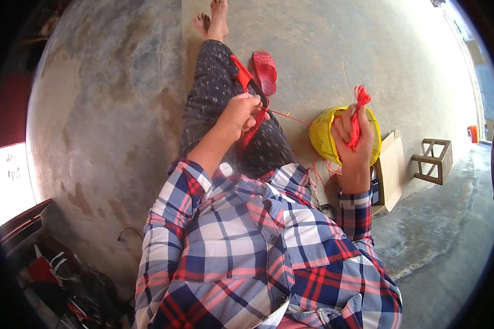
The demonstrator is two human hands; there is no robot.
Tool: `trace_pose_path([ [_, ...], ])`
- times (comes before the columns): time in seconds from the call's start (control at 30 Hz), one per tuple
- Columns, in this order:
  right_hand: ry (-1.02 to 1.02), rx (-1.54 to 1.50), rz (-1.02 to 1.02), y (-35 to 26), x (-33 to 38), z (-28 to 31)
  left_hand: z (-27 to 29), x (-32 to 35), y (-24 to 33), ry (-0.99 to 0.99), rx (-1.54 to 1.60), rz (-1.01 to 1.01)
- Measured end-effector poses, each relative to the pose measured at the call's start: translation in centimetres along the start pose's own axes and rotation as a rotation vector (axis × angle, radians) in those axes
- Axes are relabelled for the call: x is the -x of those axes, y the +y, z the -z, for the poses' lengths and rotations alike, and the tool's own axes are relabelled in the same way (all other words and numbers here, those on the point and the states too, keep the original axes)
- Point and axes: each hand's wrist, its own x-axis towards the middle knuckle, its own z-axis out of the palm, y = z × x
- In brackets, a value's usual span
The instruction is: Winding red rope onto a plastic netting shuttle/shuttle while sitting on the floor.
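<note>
Left hand (240,116) pinched around red braided strip (252,133), right hand (358,147) curled round red cord bundle (356,123), over yellow bucket (320,138), red slipper (265,72) on floor (307,49).

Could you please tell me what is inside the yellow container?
Something reddish seems to show inside the yellow container. The right hand, holding red strands, covers much of the opening, so whatever lies behind it cannot be seen.

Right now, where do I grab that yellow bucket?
Perhaps take the yellow bucket by its left rim, coming from the left: its round top is open, that edge mostly bare, while the right hand covers the middle and cardboard crowds the right.
</note>
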Motion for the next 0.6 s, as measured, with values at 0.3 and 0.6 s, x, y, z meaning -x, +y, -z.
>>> trace_pose_path([
  [0.3,0.381,0.630,-0.372,5.6,3.0,2.5,0.5,0.6,-0.4,-0.081,0.127,0.103],
  [0.6,0.306,0.216,-0.576,8.8,-0.4,-4.2,-3.6,5.7,0.0,-0.161,-0.032,-0.174],
])
